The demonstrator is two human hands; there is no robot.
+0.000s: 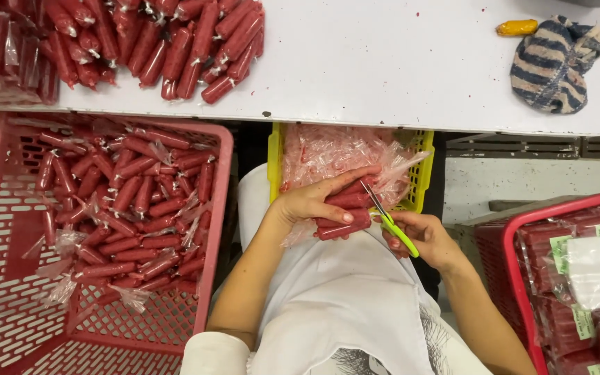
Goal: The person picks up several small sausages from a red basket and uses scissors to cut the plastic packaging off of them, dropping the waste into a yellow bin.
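**Snipping sausage links over the scrap bin**

Left hand is clenched around a small bunch of red sausages, held over the lap just in front of the yellow basket below the desk's near edge. Right hand grasps green-handled scissors, blades at the plastic ends. I'd say keep the bunch tight, fingertips back from the blades, and cut close over the basket so the trimmings drop in.

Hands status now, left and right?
Left hand: closed on a bunch of red plastic-wrapped sausages.
Right hand: closed on small green-handled scissors, blades at the sausage wrappers.
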